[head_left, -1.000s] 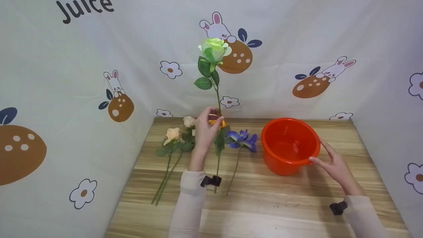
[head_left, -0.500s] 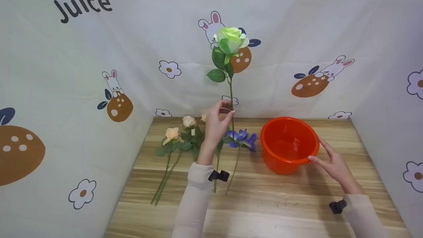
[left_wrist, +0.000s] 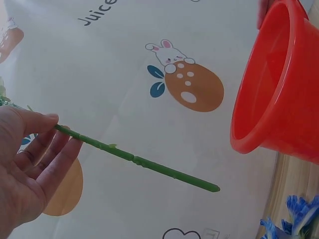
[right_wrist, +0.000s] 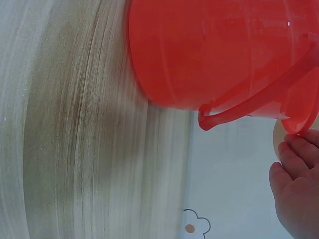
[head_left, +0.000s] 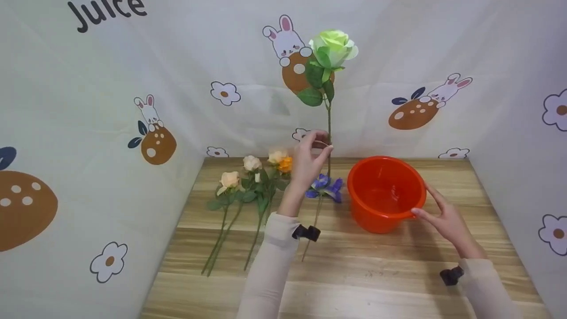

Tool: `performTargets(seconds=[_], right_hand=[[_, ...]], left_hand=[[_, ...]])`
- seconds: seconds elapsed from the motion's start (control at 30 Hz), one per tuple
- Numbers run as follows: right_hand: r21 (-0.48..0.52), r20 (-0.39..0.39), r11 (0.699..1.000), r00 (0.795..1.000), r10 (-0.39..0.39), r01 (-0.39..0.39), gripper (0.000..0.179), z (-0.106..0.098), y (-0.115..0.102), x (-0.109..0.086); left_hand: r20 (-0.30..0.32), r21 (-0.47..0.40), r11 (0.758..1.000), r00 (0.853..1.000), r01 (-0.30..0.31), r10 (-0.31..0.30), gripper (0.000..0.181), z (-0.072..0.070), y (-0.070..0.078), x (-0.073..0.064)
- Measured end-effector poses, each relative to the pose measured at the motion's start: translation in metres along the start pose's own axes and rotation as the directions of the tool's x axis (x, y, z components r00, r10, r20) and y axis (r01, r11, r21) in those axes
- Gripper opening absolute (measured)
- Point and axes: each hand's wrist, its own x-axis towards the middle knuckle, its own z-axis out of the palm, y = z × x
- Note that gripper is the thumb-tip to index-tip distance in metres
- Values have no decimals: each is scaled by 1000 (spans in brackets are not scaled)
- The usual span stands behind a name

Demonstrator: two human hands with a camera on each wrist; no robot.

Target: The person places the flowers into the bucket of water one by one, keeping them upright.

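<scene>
My left hand (head_left: 309, 161) pinches the green stem of an artificial rose (head_left: 333, 48) between thumb and fingers. Its pale green bloom points up, and in the left wrist view the bare lower stem (left_wrist: 159, 169) sticks out past my fingertips. The rose is raised above the table, left of a red bucket (head_left: 376, 221). My right hand (head_left: 449, 226) touches the bucket's right rim with thumb and fingers spread and fairly straight. In the right wrist view, the fingertips (right_wrist: 294, 144) meet the rim; the thumb is hidden there. The bucket stands upright, and no flowers show inside.
A blue-purple flower (head_left: 325, 190) lies on the wooden table (head_left: 354, 283) between my left arm and the bucket. Farther left lie peach roses (head_left: 230, 180) and an orange flower (head_left: 285, 165). The bucket's handle (right_wrist: 264, 99) hangs down its side. Printed cloth walls surround the table.
My left hand has carried the green rose rightward and slightly up, closer to the bucket, uncovering the orange flower. My right hand and the bucket have stayed in place.
</scene>
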Motion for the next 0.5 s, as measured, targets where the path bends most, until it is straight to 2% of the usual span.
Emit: performTargets(seconds=[0.13, 0.4, 0.5], right_hand=[[1, 1, 1000, 1000, 5, -5, 88, 0, -1, 0], [-30, -39, 997, 997, -70, 68, 87, 3, 2, 1], [-21, -36, 998, 997, -67, 66, 87, 4, 4, 1]], left_hand=[[6, 1, 1000, 1000, -25, 25, 20, 9, 4, 2], [39, -19, 1000, 999, -18, 19, 19, 27, 9, 4], [50, -31, 999, 999, -16, 18, 18, 36, 10, 4]])
